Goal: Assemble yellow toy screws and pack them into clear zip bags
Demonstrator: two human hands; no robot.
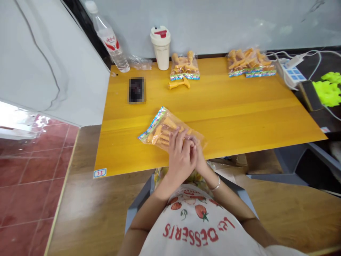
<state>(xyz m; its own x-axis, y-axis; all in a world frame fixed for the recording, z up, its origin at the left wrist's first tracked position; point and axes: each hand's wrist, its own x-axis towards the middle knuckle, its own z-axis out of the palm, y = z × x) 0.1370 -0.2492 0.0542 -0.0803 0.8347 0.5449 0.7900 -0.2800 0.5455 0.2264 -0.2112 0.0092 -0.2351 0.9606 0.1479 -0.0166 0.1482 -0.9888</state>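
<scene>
A clear plastic bag (160, 128) with a shiny patterned edge lies near the front of the yellow table (239, 106), filled with several orange plastic pieces. Both hands meet at its near end. My left hand (179, 156) lies over the bag's opening with its fingers pressed together on the plastic. My right hand (198, 156) is tucked against it, mostly hidden, fingers closed on the same end of the bag.
At the back stand a water bottle (109, 37), a white cup with a lid (161, 46), two more filled bags (184, 67) (250, 63) and a loose orange piece (179, 84). A phone (136, 89) lies left; a power strip (293, 73) and green parts (330, 89) lie right.
</scene>
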